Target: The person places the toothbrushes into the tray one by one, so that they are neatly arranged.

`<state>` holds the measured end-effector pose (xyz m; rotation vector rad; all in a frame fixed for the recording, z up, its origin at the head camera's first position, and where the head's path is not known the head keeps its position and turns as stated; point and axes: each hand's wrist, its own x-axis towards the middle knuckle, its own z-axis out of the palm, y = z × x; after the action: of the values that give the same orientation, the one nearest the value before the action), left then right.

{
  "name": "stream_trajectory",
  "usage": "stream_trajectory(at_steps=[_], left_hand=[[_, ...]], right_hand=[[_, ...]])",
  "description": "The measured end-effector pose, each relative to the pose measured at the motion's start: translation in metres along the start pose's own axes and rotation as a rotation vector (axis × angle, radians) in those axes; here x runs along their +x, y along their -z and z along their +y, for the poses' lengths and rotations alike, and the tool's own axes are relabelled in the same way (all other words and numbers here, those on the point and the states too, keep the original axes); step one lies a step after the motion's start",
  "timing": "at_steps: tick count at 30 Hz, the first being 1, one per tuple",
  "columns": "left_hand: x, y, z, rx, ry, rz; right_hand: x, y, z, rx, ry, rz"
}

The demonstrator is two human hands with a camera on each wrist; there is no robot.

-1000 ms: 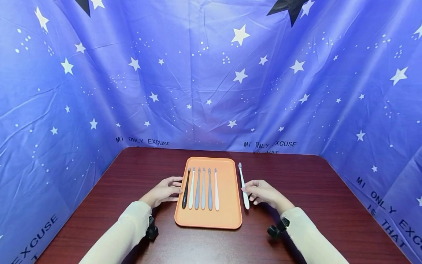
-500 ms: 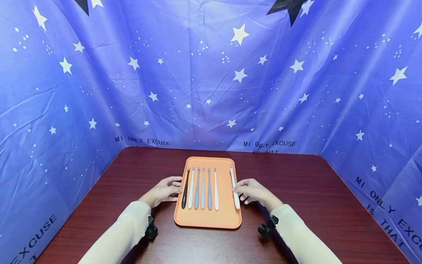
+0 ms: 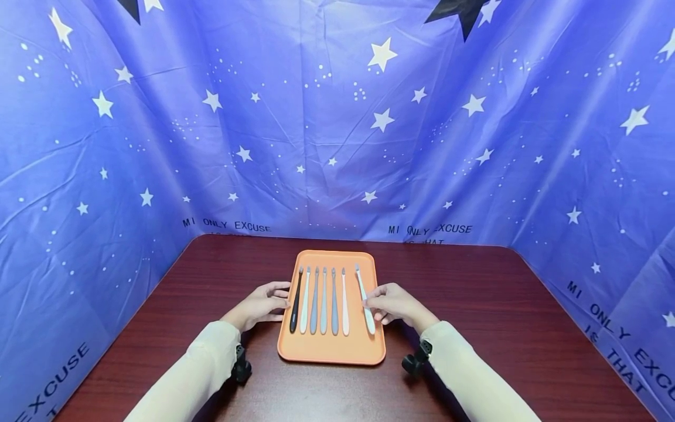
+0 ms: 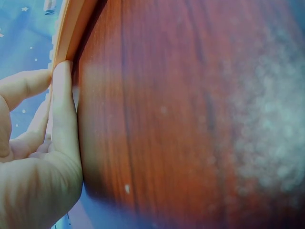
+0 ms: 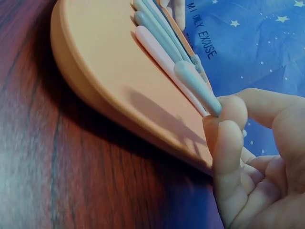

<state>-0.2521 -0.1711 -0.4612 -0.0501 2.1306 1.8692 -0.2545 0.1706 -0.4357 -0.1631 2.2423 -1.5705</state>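
An orange tray (image 3: 331, 351) carries a row of several toothbrushes lying side by side: a black one (image 3: 296, 302) at the left, then pale green and grey-blue ones, then a pale pink one (image 3: 345, 305). My right hand (image 3: 395, 303) pinches the handle of a white toothbrush (image 3: 361, 286) between thumb and fingers, over the right part of the tray. In the right wrist view its handle end (image 5: 198, 88) stands clear of the tray, with a shadow below. My left hand (image 3: 261, 306) touches the tray's left edge, fingers extended; in the left wrist view the fingertips meet the rim (image 4: 74, 36).
The tray lies on a dark red-brown wooden table (image 3: 211, 275). A blue-purple cloth (image 3: 295, 117) with stars and lettering hangs around the back and sides of the table.
My right hand has moved left with the white toothbrush, from beside the tray to over its right part, nearer the pink toothbrush. The left hand stays at the tray's edge.
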Motion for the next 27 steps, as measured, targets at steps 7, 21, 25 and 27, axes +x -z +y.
stream_trajectory(at_steps=[7, 21, 25, 27], left_hand=[[0.000, -0.001, 0.001, -0.003, 0.003, -0.011], [0.001, 0.001, -0.001, -0.006, 0.003, 0.008], [0.001, 0.000, -0.001, -0.012, 0.001, 0.006], [0.000, 0.000, 0.000, -0.012, 0.002, 0.001]], right_hand=[[0.004, -0.010, -0.003, -0.037, -0.023, 0.044], [0.011, -0.017, -0.005, -0.124, -0.022, 0.064], [0.012, -0.020, -0.003, -0.133, -0.029, 0.057], [0.013, -0.021, -0.002, -0.134, -0.033, 0.058]])
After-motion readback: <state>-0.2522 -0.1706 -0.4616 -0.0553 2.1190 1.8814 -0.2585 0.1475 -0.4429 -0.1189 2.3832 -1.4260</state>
